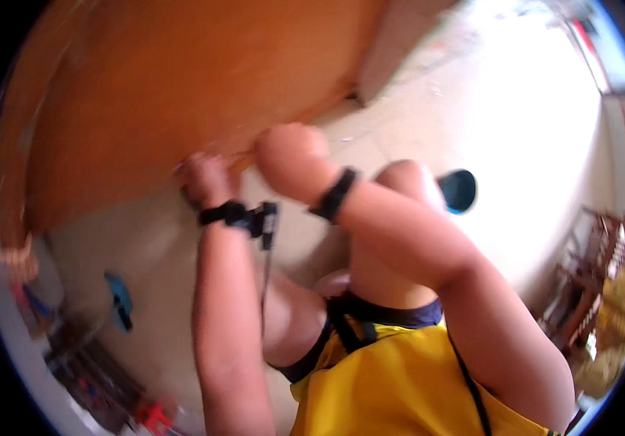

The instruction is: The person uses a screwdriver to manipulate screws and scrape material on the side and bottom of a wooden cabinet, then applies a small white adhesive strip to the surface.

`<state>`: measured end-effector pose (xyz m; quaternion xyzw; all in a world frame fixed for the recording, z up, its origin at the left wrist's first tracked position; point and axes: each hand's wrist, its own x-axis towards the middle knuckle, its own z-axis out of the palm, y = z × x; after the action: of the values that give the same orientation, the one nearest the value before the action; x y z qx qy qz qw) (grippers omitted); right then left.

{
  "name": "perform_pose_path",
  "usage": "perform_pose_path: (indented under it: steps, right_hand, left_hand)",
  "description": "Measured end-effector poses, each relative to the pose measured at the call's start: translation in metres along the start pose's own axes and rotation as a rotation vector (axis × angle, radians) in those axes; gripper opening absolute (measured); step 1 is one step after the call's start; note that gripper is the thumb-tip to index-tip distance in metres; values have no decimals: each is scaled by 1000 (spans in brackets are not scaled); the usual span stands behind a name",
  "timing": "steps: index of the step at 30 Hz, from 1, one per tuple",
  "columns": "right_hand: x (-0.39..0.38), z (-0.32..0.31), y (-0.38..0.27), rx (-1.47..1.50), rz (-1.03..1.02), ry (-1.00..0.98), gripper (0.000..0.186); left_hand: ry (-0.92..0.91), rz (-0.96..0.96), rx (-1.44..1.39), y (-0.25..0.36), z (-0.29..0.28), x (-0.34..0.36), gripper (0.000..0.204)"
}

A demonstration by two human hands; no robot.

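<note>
Orange-brown wood fills the upper left of the frame: a large flat wooden panel (167, 87) standing on or leaning over a pale floor (486, 123), its lower edge running diagonally from the left middle up toward the top centre. The picture is blurred throughout.

Lower left: a heap of tools and small parts (94, 378) lies along the rim, with a red item at its near end; details cannot be read. Just right of it a blue-handled tool (118, 299) lies alone on the floor.

Centre left: the left hand (205, 178) sits at the panel's lower edge, fingers curled against the wood. Whether it pinches anything cannot be told. A black wrist strap with a small device (243, 216) circles that wrist.

Centre: the right hand (290, 149) is bunched into a rounded fist-like shape, touching the same lower edge just beside the left hand. What it holds, if anything, is hidden. A black band (334, 193) is on its wrist.

Below the arms: 2 bare knees, dark shorts and a yellow shirt (399, 385).

Centre right: a round dark-blue object (459, 190) rests on the floor near the knee.

Far right: wooden furniture (588, 291), indistinct.
</note>
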<state>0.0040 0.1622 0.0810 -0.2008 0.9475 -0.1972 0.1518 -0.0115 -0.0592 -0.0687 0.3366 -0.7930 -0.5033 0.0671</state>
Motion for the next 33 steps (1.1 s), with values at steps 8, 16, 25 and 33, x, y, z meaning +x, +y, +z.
perform_pose_path:
  steps: [8, 16, 25, 33]
  right_hand:
    - [9, -4, -10, 153, 82, -136, 28]
    - [23, 9, -6, 164, 72, -76, 22]
    - [18, 15, 16, 47, 51, -34, 19]
    - [22, 8, 23, 14, 121, -94, 16]
  left_hand:
    - [-359, -402, -729, 25, 0, -12, 16]
    - [-479, -301, -604, 35, -3, -9, 13]
    - [-35, -404, -804, 41, 29, -47, 5]
    - [208, -172, -701, 50, 37, -62, 4]
